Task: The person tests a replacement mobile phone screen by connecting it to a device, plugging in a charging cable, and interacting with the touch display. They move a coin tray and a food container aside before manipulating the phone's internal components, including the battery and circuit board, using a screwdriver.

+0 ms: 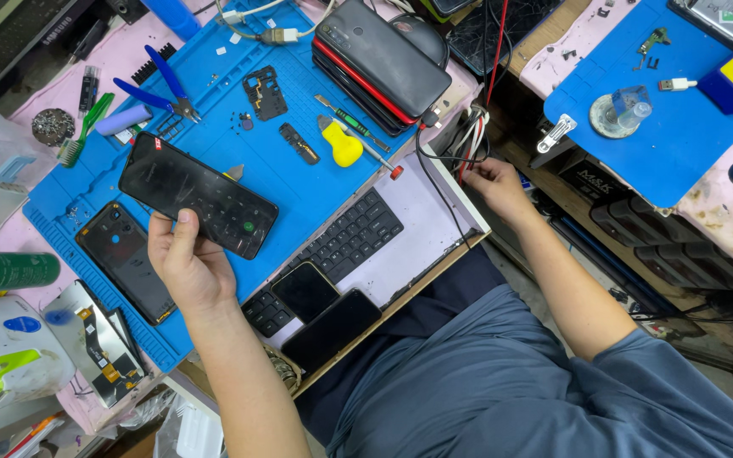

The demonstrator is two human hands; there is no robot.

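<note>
My left hand (187, 267) holds a black smartphone (197, 193) by its lower edge, screen up, above the blue work mat (290, 182). My right hand (495, 182) is off the bench's right side, its fingers closed on a bundle of red, white and black cables (471, 136). A phone back housing (125, 259) lies on the mat just left of my left hand.
A stack of phones (381, 64), a yellow-handled tool (343, 146), blue cutters (167, 85) and small black parts lie on the mat. A keyboard (332, 246) with two dark phones (316, 309) on it sits near me. A second blue mat (663, 127) is at right, a green bottle (10, 270) at left.
</note>
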